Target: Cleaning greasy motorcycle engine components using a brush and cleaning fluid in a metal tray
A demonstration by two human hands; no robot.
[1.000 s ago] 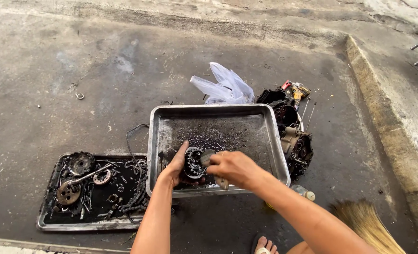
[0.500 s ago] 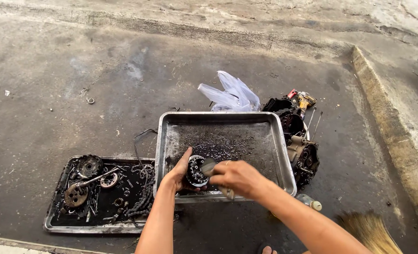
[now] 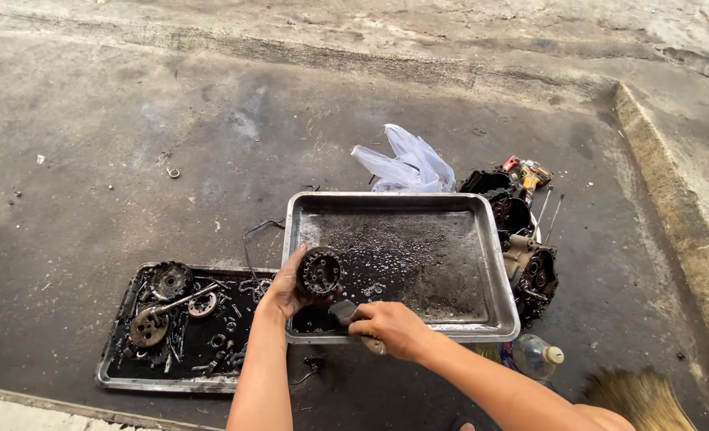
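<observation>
Holding the round, toothed, oil-blackened metal gear hub [image 3: 321, 271] upright over the silver steel tray [image 3: 494, 263], left hand [image 3: 284, 289] should grip firmly (it looks slick) while right hand [image 3: 388, 326], clasping a small paintbrush [image 3: 343, 311], scrubs between teeth.

1. Even, soft daylight throughout; no hard shadows anywhere.
2. Faint glare along the rim of the metal tray [image 3: 402, 197] and on its wet, oily floor.
3. Sharp in the centre, mild wide-angle bending toward the edges.
4. Slight softness on the broom [image 3: 641, 395] at the lower right.
</observation>
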